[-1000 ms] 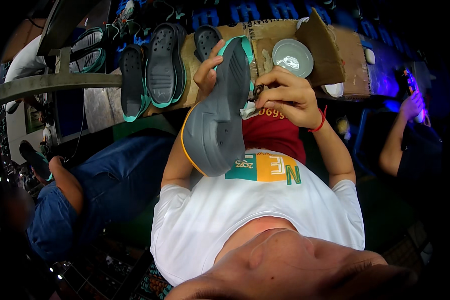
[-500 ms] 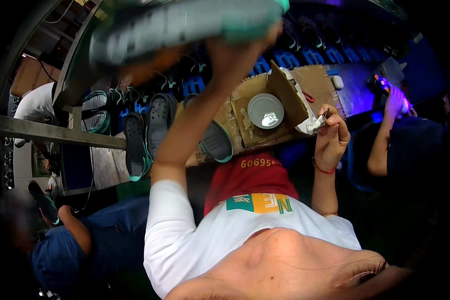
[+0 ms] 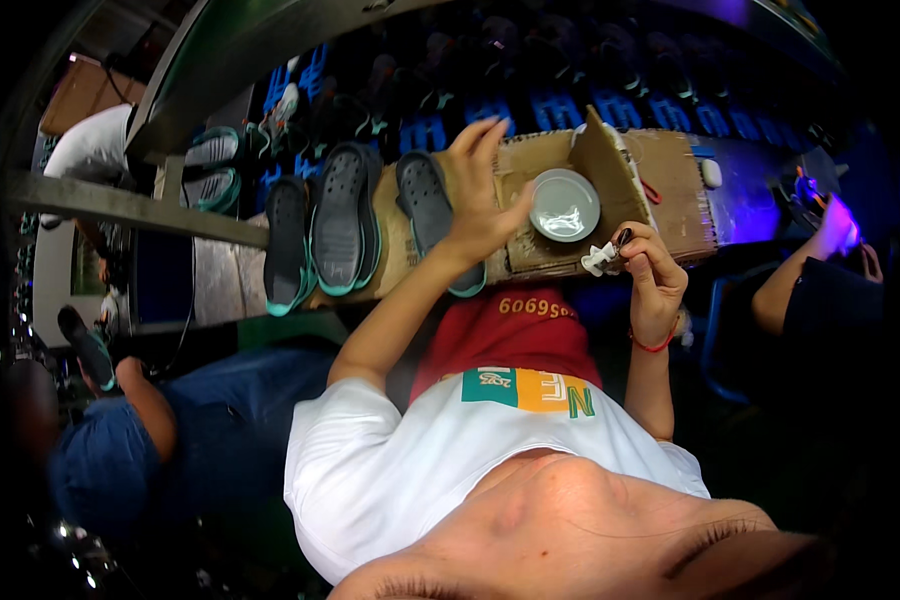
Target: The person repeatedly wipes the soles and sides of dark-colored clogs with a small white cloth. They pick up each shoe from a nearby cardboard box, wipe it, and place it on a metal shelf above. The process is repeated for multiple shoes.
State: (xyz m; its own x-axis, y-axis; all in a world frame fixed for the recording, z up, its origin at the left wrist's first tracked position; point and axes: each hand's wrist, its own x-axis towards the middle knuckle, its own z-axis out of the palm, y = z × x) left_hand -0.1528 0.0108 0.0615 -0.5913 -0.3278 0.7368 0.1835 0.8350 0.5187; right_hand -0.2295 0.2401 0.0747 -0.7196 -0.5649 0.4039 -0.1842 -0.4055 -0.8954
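Note:
My left hand [image 3: 485, 195] is raised over the bench, empty, with its fingers spread. It is between a dark grey shoe sole with a teal edge [image 3: 425, 190] and a white round bowl [image 3: 565, 205] that holds something shiny. The bowl sits in an open cardboard box [image 3: 530, 255]. Just right of the box, my right hand [image 3: 655, 280] pinches a small thin dark tool with a crumpled white wrap [image 3: 600, 259] at its end. Its exact kind is too small to make out. More grey soles [image 3: 342, 220] with teal edges and holes lie at the bench's left.
Beyond the bench runs a row of blue holders [image 3: 555, 108] with dark shoes. A metal frame bar [image 3: 140, 210] crosses at left. A co-worker in blue [image 3: 200, 430] holds a sole on the left; another person's hand [image 3: 835, 230] is under violet light on the right.
The grey and teal shoe piece that my left hand held up high is out of that hand. The hand has come down over the bench, open. My right hand keeps its pinch.

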